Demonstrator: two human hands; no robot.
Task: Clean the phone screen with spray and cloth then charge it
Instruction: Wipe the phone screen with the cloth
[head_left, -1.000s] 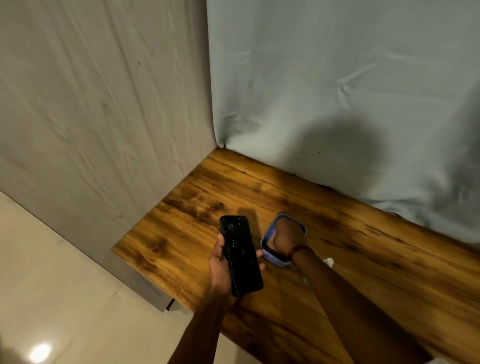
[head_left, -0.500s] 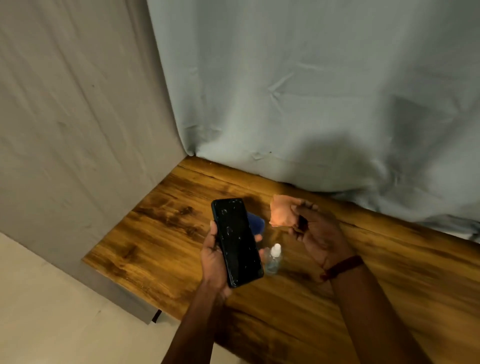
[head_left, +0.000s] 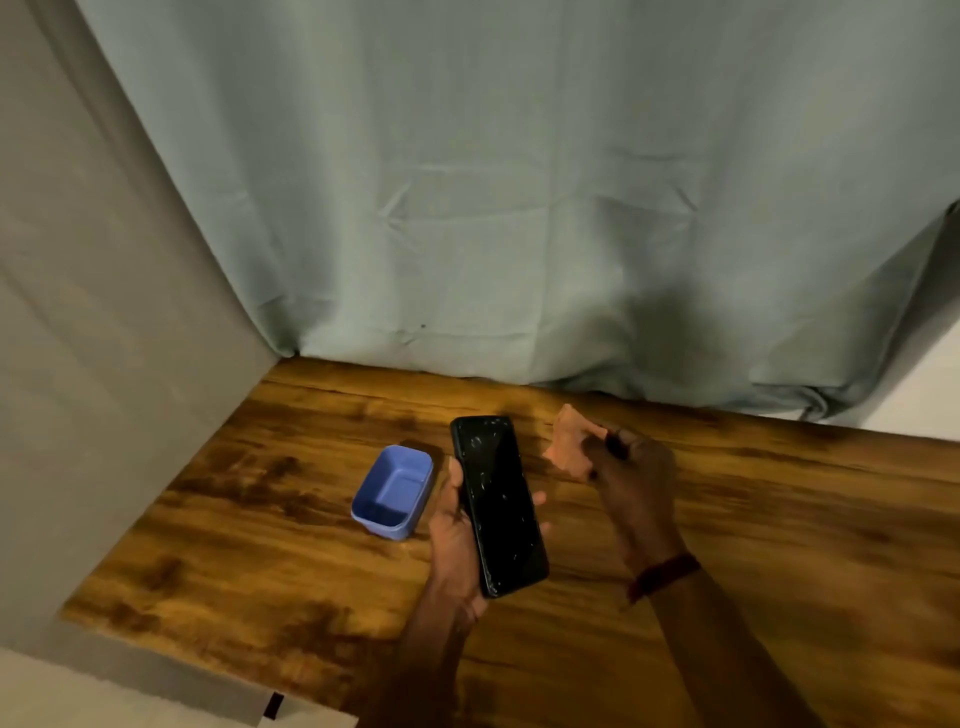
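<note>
My left hand (head_left: 457, 535) grips a black phone (head_left: 498, 504) from below, screen up, above the wooden table (head_left: 260, 545). The dark screen shows pale smears and specks. Just right of the phone, my right hand (head_left: 631, 483) pinches a small crumpled orange cloth (head_left: 569, 441), held apart from the screen. A red band circles my right wrist. The spray bottle is not visible; the phone and my hands may hide it.
An empty blue plastic tub (head_left: 395, 491) sits on the table just left of the phone. A grey-green curtain (head_left: 519, 208) hangs behind the table, and a pale wood-grain panel (head_left: 104, 312) closes the left side. Light floor shows at lower left.
My view has swung right and closer. The blue tub, earlier behind the phone, now lies in full sight to its left. The small spray bottle seen beside the phone is no longer visible.
</note>
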